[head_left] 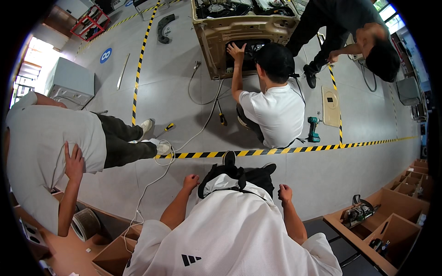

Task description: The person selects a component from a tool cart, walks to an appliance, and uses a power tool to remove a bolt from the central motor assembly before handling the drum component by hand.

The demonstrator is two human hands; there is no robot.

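My left hand (190,182) hangs beside my left hip, its fingers curled in, with nothing visible in them. On the other side, my right hand (285,192) is also curled closed near my right thigh. Neither hand touches a tool. Ahead, a person in a white shirt and black cap (275,108) crouches before a gold metal housing (207,48) with its top open, one hand at its front opening. A teal cordless drill (314,129) stands on the floor right of that person. Two yellow-and-black screwdrivers (169,127) (223,119) lie to the left.
Someone in a grey shirt (55,138) stands at left; another in black (340,27) bends at upper right. A white cable (154,181) snakes across the floor. Striped tape (276,152) crosses ahead. A beige panel (330,112), white cabinet (69,83) and wooden trays (391,202) surround me.
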